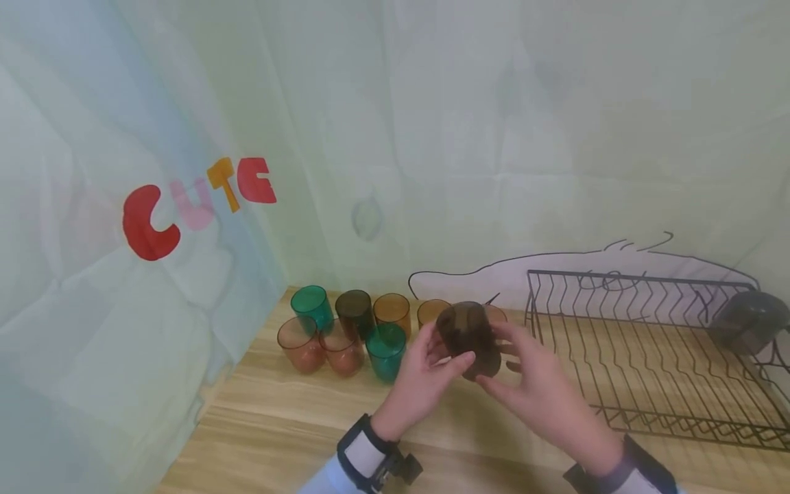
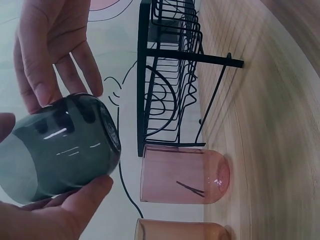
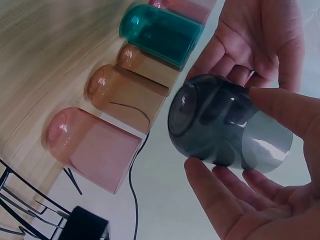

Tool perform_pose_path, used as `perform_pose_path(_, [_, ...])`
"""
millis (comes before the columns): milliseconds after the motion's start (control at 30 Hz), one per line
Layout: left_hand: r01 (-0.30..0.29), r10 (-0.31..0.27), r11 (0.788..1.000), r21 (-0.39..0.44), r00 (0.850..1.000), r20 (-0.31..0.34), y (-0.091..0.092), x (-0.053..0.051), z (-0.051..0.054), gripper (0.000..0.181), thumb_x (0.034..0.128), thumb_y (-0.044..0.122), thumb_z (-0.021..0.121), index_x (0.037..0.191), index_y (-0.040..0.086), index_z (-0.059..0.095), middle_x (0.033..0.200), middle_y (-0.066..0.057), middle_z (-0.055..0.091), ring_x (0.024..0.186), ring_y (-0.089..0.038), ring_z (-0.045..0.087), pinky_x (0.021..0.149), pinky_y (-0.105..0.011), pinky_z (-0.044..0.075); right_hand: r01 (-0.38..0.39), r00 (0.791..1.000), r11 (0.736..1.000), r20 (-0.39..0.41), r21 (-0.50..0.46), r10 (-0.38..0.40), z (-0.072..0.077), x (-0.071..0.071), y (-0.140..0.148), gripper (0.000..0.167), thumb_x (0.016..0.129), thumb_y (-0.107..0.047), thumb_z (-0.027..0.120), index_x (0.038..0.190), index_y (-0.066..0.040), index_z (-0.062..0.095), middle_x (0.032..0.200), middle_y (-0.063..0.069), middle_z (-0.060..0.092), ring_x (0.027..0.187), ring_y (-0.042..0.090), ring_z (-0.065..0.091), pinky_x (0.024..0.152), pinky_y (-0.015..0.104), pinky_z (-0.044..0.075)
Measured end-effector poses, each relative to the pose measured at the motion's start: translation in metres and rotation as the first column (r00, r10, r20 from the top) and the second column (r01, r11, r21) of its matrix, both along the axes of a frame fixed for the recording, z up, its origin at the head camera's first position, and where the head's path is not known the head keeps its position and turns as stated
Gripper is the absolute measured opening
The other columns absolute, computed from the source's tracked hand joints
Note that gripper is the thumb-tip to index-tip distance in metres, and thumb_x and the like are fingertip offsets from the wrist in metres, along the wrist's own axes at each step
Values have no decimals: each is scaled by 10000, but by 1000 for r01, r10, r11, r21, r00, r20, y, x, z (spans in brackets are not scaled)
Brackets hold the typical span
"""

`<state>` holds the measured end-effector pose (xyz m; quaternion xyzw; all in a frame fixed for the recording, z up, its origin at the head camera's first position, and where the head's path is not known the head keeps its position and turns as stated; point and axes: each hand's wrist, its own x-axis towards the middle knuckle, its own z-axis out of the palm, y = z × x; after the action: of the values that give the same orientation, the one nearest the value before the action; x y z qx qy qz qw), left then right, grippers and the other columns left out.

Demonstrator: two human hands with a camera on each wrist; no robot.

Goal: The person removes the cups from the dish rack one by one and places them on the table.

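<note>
A dark grey see-through cup (image 1: pixel 467 331) is held up in front of me, tilted above the table. My left hand (image 1: pixel 418 384) grips it from the left with thumb and fingers. From the other side my right hand (image 1: pixel 543 387) holds it too; in the right wrist view its thumb and fingers lie around the cup (image 3: pixel 215 122). Behind the hands stand an amber cup (image 1: pixel 434 310) and a pink cup (image 2: pixel 182 175), partly covered in the head view. Left of them is a green cup (image 1: pixel 387 351).
More cups stand at the back left: a green one (image 1: pixel 311 306), a dark one (image 1: pixel 354 312), an amber one (image 1: pixel 392 312) and two pink ones in front. On the right stands a black wire dish rack (image 1: pixel 654 357) with a dark cup (image 1: pixel 749 321) at its far end.
</note>
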<state>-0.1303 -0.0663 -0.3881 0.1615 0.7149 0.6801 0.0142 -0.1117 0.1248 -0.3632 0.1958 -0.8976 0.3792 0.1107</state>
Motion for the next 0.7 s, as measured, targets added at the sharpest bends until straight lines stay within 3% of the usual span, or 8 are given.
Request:
perform_pose_path(200, [-23, 24, 999, -50, 1000, 15, -1, -3, -11, 677, 758, 343, 770, 1326, 313, 402, 1281, 68, 519, 1145, -155, 561, 940, -347, 505, -27, 1000, 999, 16, 23, 27, -2, 2, -2, 723, 714, -289, 802, 1333, -216, 435, 1268, -68, 562, 1076, 143, 608, 826, 313, 562])
perform_pose_path(333, [-60, 60, 991, -115, 998, -4, 0, -4, -21, 713, 709, 384, 800, 1298, 322, 404, 1259, 63, 511, 1134, -148, 546, 932, -345, 500, -53, 995, 997, 84, 57, 48, -4, 3, -4, 694, 745, -328, 775, 1344, -268, 429, 1249, -70, 581, 1080, 144, 601, 849, 352, 552])
perform_pose_path(467, [-112, 110, 973, -201, 994, -23, 0, -4, -34, 743, 699, 410, 800, 1308, 311, 387, 1269, 70, 504, 1143, -138, 528, 947, -352, 488, -60, 989, 988, 146, 141, 39, -7, 4, -3, 709, 771, -352, 749, 1382, -288, 396, 1284, -46, 575, 1096, 161, 590, 879, 382, 529])
perform_pose_path(700, [-212, 203, 926, -314, 977, -61, -2, -7, -50, 783, 714, 379, 795, 1350, 233, 362, 1298, 35, 510, 1160, -160, 502, 968, -391, 426, -74, 989, 966, 142, 246, 39, -10, 4, 2, 652, 756, -370, 751, 1328, -189, 494, 1310, -20, 569, 1177, 183, 552, 965, 425, 486])
